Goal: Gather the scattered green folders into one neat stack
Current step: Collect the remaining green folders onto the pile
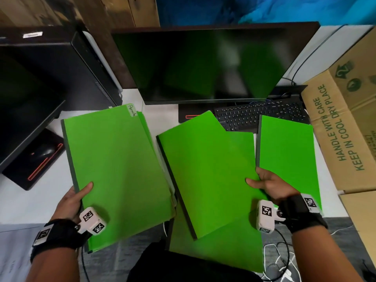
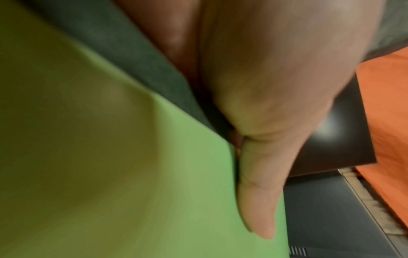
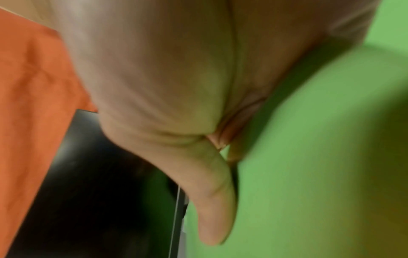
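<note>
Monitor (image 1: 203, 64): dark screen, reflecting green.
Left folder (image 1: 120, 169): bright green, dark spine, tab reading "Permits"; below-left of monitor, raised.
Middle folder (image 1: 205, 174): green, dark spine, tilted; below monitor, over another green sheet.
Right folder (image 1: 289, 155): green, flat on the desk, below-right of monitor.
Left hand (image 1: 73, 200): thumb pressed on left folder's cover, pinching its spine edge.
Right hand (image 1: 270, 184): thumb on top, clamping middle folder's right edge.
</note>
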### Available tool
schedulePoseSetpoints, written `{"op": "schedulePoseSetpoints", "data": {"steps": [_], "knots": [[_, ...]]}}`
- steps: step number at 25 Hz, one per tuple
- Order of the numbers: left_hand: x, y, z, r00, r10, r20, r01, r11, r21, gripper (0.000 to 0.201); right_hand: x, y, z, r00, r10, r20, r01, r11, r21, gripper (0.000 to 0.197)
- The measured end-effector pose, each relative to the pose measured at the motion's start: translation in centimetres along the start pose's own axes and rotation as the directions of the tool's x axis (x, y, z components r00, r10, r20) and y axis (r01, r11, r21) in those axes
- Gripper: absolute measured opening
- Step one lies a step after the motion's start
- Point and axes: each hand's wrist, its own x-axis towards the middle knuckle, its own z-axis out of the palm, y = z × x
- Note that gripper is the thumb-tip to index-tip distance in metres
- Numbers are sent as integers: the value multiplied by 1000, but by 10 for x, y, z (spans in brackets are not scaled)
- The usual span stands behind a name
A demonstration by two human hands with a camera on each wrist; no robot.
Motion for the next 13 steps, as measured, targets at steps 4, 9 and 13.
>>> {"op": "schedulePoseSetpoints", "data": {"steps": [4,9,13], "knots": [[6,2,-28,996,20,-91,-16,999,51,47,-7,-16,-11,994,-75,75,69,994,80,86],[28,-20,-35,995,-8,-97,41,940,339,92,-15,-36,-13,979,-182,88,177,982,63,54],[17,-30,20,991,-58,122,42,991,130,55,5,-52,31,956,-273,109,264,960,92,47]]}}
